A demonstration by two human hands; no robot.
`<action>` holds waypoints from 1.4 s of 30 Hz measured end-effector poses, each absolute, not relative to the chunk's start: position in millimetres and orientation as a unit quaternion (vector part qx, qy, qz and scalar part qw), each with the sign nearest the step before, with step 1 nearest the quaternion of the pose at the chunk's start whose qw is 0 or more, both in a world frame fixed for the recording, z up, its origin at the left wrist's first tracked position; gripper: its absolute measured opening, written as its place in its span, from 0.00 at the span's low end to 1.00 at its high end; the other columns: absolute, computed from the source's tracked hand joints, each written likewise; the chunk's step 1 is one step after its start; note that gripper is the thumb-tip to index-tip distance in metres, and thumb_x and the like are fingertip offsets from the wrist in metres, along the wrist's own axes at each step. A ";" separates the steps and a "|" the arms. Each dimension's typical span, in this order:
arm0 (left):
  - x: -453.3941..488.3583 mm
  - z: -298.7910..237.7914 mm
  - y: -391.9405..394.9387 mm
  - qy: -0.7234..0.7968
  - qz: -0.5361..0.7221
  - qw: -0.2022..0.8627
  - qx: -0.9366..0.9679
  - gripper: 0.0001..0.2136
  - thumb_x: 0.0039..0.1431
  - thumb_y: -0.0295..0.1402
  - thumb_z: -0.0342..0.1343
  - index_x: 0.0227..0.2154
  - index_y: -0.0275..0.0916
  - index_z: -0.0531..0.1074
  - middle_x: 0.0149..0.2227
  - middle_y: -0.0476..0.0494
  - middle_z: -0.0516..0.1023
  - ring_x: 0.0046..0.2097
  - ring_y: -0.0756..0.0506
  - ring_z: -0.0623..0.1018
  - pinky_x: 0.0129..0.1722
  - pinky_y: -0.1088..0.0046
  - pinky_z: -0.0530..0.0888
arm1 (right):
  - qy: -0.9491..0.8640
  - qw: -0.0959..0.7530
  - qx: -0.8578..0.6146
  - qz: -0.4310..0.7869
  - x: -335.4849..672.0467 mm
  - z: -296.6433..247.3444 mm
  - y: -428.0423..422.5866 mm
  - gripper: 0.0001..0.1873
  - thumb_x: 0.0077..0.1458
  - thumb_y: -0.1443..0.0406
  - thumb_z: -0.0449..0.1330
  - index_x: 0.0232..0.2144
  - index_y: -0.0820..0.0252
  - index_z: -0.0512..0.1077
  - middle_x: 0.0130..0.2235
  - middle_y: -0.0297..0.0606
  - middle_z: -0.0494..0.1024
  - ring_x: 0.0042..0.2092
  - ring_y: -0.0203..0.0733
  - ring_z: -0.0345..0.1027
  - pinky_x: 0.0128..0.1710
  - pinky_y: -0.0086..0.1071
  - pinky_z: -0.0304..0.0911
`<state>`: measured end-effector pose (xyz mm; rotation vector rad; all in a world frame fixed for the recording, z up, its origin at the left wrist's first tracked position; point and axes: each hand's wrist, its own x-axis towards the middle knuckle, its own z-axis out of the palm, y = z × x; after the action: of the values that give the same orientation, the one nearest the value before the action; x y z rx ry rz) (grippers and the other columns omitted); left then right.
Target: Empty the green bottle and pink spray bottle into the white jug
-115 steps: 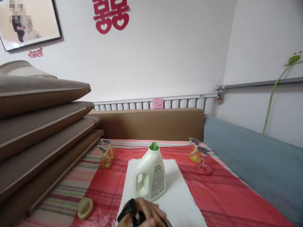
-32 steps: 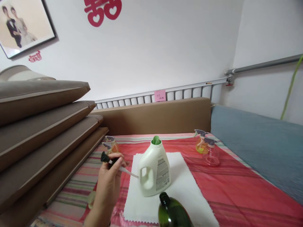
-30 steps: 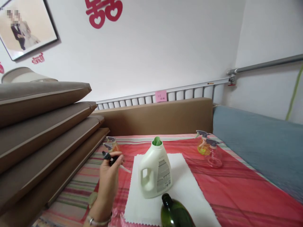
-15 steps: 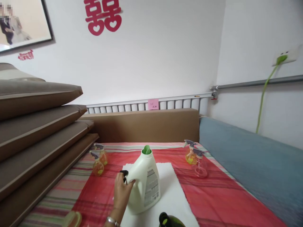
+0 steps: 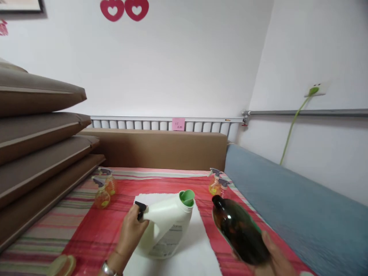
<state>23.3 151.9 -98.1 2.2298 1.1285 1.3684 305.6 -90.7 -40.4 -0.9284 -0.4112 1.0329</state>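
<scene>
My left hand (image 5: 130, 232) grips the handle of a white detergent jug (image 5: 165, 226) and tips it to the right, its green open spout (image 5: 186, 197) pointing toward a dark green bottle (image 5: 240, 234). A black sprayer head (image 5: 140, 207) shows between the same fingers. My right hand (image 5: 271, 257) holds the dark bottle from below, tilted, its open neck close to the jug's spout. Both sit over a white cloth (image 5: 179, 258) on a red striped cover (image 5: 100, 234).
Small spray bottles with orange liquid stand at the back left (image 5: 102, 193) and back right (image 5: 215, 184). Stacked brown cushions (image 5: 37, 153) rise on the left. A brown board (image 5: 161, 149) closes the back and a blue mattress (image 5: 287, 203) lies right. A round lid (image 5: 61, 265) lies front left.
My left hand came from the left with the sprayer head, took the jug's handle and tilted the jug right. The dark bottle rose in my right hand toward the spout.
</scene>
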 end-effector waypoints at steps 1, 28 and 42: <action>25.0 -96.7 150.2 0.383 0.470 0.143 0.782 0.12 0.41 0.25 0.52 0.33 0.37 0.69 0.33 0.42 0.76 0.37 0.42 0.76 0.36 0.67 0.74 | -0.191 0.752 -0.424 0.467 310.6 -30.5 -88.5 0.21 0.50 0.47 0.56 0.37 0.53 0.75 0.41 0.39 0.80 0.43 0.50 0.72 0.36 0.43 0.71; 50.6 -73.4 129.4 0.364 0.400 0.145 0.828 0.09 0.43 0.21 0.47 0.28 0.39 0.66 0.31 0.46 0.70 0.34 0.45 0.73 0.34 0.70 0.70 | -0.411 0.486 -0.701 0.322 341.9 74.5 -59.9 0.26 0.47 0.52 0.59 0.48 0.53 0.64 0.43 0.38 0.77 0.42 0.47 0.71 0.29 0.31 0.64; 49.5 -67.2 122.0 0.370 0.388 0.159 0.829 0.09 0.44 0.21 0.47 0.29 0.39 0.66 0.32 0.45 0.70 0.36 0.44 0.73 0.36 0.68 0.70 | -0.468 0.374 -0.768 0.226 337.8 101.5 -46.6 0.32 0.46 0.48 0.58 0.51 0.52 0.63 0.46 0.41 0.75 0.38 0.47 0.71 0.22 0.29 0.63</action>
<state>49.5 122.0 -67.2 2.3687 1.0580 1.1095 337.8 -46.6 101.5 -1.9664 -1.1973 0.5792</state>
